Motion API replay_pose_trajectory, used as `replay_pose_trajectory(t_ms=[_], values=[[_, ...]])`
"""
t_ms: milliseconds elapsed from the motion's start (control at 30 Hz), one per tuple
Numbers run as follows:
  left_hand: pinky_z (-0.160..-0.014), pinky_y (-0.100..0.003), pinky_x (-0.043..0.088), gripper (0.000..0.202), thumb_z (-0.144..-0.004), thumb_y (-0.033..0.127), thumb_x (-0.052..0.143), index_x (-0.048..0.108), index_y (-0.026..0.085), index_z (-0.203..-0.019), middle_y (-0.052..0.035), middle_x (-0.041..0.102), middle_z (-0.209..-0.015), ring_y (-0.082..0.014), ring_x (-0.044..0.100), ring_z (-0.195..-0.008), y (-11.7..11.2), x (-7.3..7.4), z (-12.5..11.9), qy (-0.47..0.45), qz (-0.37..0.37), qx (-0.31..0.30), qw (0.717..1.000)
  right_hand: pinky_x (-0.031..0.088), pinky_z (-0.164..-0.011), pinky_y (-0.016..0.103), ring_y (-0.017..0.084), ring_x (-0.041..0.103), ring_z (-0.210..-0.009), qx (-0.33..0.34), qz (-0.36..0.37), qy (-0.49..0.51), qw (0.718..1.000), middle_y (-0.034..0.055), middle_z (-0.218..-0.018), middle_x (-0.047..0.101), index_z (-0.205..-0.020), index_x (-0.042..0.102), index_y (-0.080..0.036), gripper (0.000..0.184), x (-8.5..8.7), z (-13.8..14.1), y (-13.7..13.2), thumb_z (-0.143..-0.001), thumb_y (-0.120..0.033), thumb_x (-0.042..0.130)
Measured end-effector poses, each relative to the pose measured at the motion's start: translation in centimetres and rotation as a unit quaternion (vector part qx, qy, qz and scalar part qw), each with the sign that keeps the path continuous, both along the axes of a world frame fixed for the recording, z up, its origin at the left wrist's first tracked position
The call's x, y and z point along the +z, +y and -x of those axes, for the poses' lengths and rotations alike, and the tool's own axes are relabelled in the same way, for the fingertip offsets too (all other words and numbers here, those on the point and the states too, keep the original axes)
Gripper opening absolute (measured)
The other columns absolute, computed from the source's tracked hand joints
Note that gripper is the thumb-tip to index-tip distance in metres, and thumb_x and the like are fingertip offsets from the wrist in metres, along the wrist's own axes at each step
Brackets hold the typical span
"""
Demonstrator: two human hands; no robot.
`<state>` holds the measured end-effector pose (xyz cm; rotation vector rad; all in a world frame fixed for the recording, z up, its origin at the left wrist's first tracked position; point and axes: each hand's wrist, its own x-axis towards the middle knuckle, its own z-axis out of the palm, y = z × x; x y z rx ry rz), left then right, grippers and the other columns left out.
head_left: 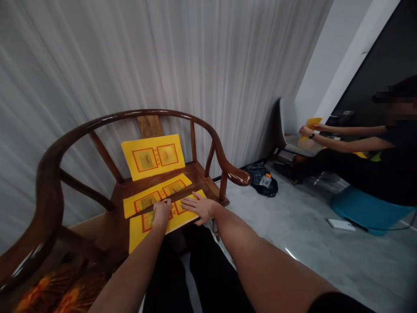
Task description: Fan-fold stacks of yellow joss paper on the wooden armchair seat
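Note:
A sheet of yellow joss paper [137, 230] with red-framed gold squares lies at the front of the wooden chair's seat. My left hand [162, 212] is curled into a fist and rests on its middle, near the upper edge. To its right, my right hand [200, 206] lies flat on the sheet with the fingers stretched out. Just behind lies a narrow yellow strip [130, 208] with the same print; whether it is folded I cannot tell. Farther back, a yellow stack [128, 152] leans up toward the chair's back. My hands and forearms cover part of the front sheet.
The wooden chair's curved armrest [239, 176] wraps around the seat. Red-orange ornaments [42, 287] sit at lower left. On the right, another person [355, 143] holds yellow paper [314, 121] and sits on a blue stool [355, 208]. A dark bag [254, 174] and an orange-capped bottle [266, 180] are on the floor.

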<state>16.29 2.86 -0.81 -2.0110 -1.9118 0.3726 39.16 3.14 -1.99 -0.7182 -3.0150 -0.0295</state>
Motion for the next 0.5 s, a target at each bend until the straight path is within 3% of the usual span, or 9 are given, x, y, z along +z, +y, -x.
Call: replay_pose_trajectory(t_ms=[167, 500], values=[[-0.087, -0.042, 0.062, 0.038, -0.103, 0.040, 0.066, 0.063, 0.016, -0.132, -0.0095, 0.069, -0.120, -0.0216, 0.070, -0.100, 0.3, -0.2, -0.2, 0.003, 0.005, 0.020, 1.000, 0.011, -0.130, 0.068, 0.039, 0.019, -0.164, 0.002, -0.004, -0.022, 1.000, 0.0279, -0.175, 0.019, -0.169, 0.017, -0.005, 0.111, -0.1, 0.0, 0.3, -0.084, -0.043, 0.077], [-0.086, -0.041, 0.062, 0.038, -0.102, 0.041, 0.066, 0.063, 0.016, -0.132, -0.0092, 0.069, -0.119, -0.0212, 0.070, -0.098, 1.0, -1.2, -0.1, 0.003, 0.012, 0.037, 0.999, 0.012, -0.131, 0.065, 0.035, 0.016, -0.166, -0.006, -0.016, -0.033, 0.999, 0.0280, -0.176, 0.014, -0.170, 0.015, -0.008, 0.111, -0.7, 0.2, 0.4, -0.087, -0.049, 0.077]])
